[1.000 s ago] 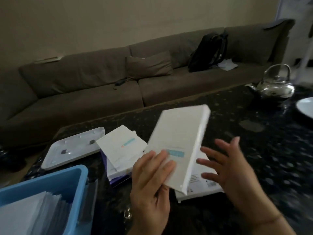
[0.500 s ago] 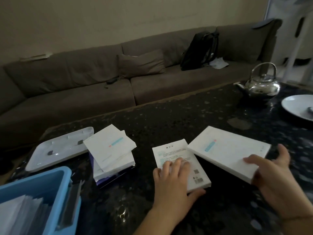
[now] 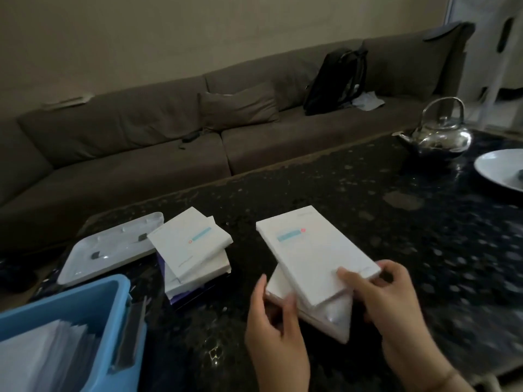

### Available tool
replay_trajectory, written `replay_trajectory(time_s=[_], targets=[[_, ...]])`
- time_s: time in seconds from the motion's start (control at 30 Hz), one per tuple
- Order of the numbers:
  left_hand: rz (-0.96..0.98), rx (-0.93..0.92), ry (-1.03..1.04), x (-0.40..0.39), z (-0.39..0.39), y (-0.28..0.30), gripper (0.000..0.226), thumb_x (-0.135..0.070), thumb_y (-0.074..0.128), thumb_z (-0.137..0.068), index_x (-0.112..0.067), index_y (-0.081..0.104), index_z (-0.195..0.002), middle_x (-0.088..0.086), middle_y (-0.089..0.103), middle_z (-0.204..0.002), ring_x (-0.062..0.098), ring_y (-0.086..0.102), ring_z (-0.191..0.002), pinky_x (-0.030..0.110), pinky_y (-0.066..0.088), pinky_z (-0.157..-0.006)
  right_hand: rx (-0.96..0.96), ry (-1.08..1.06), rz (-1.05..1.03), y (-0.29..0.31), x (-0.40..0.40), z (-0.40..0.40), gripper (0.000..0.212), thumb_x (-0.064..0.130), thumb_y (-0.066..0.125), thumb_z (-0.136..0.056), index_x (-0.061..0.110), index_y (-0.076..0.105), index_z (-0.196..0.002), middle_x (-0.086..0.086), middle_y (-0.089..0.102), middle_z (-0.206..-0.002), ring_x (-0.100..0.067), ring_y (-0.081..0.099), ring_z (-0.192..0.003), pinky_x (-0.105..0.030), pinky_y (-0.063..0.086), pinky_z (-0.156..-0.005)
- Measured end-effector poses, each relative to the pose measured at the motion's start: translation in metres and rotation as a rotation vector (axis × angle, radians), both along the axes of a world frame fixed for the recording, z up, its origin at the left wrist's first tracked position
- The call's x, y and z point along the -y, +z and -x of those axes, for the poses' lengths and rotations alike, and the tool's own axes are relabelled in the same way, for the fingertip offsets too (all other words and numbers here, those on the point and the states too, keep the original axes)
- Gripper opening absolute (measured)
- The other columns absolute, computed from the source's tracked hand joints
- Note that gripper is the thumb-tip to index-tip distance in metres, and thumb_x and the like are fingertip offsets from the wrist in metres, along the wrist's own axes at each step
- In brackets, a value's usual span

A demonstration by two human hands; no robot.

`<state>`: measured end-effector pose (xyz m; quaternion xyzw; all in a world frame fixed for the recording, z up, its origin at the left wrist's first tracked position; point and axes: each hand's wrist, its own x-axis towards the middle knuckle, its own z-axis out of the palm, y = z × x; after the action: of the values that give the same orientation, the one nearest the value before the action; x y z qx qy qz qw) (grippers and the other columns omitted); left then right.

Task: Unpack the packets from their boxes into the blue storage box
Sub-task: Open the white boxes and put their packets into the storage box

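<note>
Two hands hold white boxes above the dark table point(image 3: 368, 222); right hand point(image 3: 396, 304) pinches the upper box point(image 3: 314, 250); left hand point(image 3: 274, 326) grips the lower box point(image 3: 331, 318); blue storage box point(image 3: 113, 295) sits left.

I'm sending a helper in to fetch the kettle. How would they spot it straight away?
Look at the dark speckled table before the brown sofa. At its far right corner, beside a white plate, stands the kettle: the only shiny metal thing there, with an arched handle.
</note>
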<state>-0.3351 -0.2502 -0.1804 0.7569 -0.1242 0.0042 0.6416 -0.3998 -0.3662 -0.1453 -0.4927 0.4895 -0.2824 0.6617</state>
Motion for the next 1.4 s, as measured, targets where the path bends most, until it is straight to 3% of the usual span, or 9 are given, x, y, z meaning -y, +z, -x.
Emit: replay_trajectory(time_s=[0.1,0.2,0.3,0.47,0.6,0.73,0.97,1.1,1.4], targets=[[-0.315,0.102,-0.030,-0.016,-0.002,-0.018,0.048,-0.033,0.082,-0.077,-0.026,0.066,-0.122,-0.018,0.059,-0.103,0.015,0.058,-0.108,0.019,0.040,-0.083,-0.270,0.078,0.237,0.005,-0.008,0.005,0.064,0.037,0.084,-0.070,0.025,0.041,-0.116,0.008,0.052,-0.097,-0.011,0.055,-0.085,-0.028,0.044,-0.060],[-0.653,0.365,-0.128,-0.030,-0.008,-0.018,0.069,-0.070,0.065,-0.060,-0.029,0.068,-0.115,-0.021,0.062,-0.093,0.025,0.064,-0.091,0.028,0.041,-0.067,-0.663,0.225,0.473,0.012,-0.008,0.013,0.072,0.061,0.073,-0.071,0.027,0.037,-0.123,0.007,0.053,-0.102,-0.016,0.056,-0.099,-0.034,0.049,-0.075],[-0.782,0.275,-0.293,-0.032,-0.002,-0.008,0.110,-0.073,0.068,-0.068,-0.038,0.008,-0.154,-0.021,0.045,-0.134,0.012,0.041,-0.128,0.032,0.035,-0.102,-0.870,0.412,0.597,0.017,-0.013,0.020,0.080,0.076,0.054,-0.076,0.034,0.024,-0.137,0.006,0.057,-0.114,-0.018,0.056,-0.112,-0.034,0.046,-0.077],[-0.701,0.297,-0.376,-0.027,-0.001,-0.005,0.098,-0.065,0.061,-0.083,-0.049,-0.011,-0.147,-0.020,0.038,-0.140,0.002,0.035,-0.127,0.018,0.031,-0.100,-0.761,0.736,0.637,0.016,-0.008,0.032,0.111,0.074,0.063,-0.071,0.050,-0.014,-0.147,0.010,0.022,-0.154,-0.017,0.037,-0.134,-0.034,0.040,-0.105],[-0.726,0.387,-0.397,-0.026,-0.004,-0.007,0.090,-0.061,0.062,-0.085,-0.039,0.008,-0.153,-0.018,0.040,-0.144,0.003,0.038,-0.132,0.019,0.033,-0.106,-0.751,0.888,0.794,0.006,0.007,0.038,0.096,0.053,0.072,-0.078,0.052,0.009,-0.150,0.019,0.014,-0.157,-0.011,0.030,-0.139,-0.030,0.033,-0.114],[-0.736,0.477,-0.402,-0.023,-0.013,-0.013,0.076,-0.054,0.076,-0.077,-0.031,0.044,-0.141,-0.011,0.063,-0.124,0.011,0.063,-0.109,0.024,0.050,-0.087,-0.590,0.825,0.867,-0.011,0.028,0.026,0.069,0.036,0.072,-0.085,0.044,0.038,-0.144,0.015,0.032,-0.153,-0.009,0.038,-0.137,-0.024,0.032,-0.114],[-0.683,0.433,-0.372,-0.013,-0.031,-0.002,0.060,-0.051,0.060,-0.091,-0.032,0.033,-0.141,-0.013,0.055,-0.131,0.006,0.052,-0.115,0.019,0.042,-0.096,-0.528,0.766,0.943,-0.024,0.042,-0.002,0.059,0.026,0.063,-0.092,0.043,0.038,-0.143,0.014,0.026,-0.156,-0.012,0.025,-0.145,-0.026,0.018,-0.117],[-0.714,0.457,-0.354,-0.015,-0.037,-0.007,0.065,-0.054,0.063,-0.088,-0.034,0.031,-0.140,-0.012,0.052,-0.132,0.006,0.047,-0.115,0.022,0.039,-0.099,-0.515,0.794,0.938,-0.026,0.047,-0.003,0.058,0.024,0.066,-0.091,0.053,0.040,-0.134,0.017,0.029,-0.154,-0.012,0.026,-0.144,-0.038,0.024,-0.121],[-0.685,0.365,-0.389,-0.015,-0.043,-0.007,0.072,-0.052,0.063,-0.089,-0.035,0.021,-0.145,-0.014,0.043,-0.140,0.002,0.039,-0.123,0.018,0.033,-0.105,-0.557,0.867,0.918,-0.017,0.044,-0.005,0.065,0.031,0.062,-0.092,0.059,0.023,-0.135,0.016,0.026,-0.155,-0.012,0.027,-0.143,-0.034,0.025,-0.118]])
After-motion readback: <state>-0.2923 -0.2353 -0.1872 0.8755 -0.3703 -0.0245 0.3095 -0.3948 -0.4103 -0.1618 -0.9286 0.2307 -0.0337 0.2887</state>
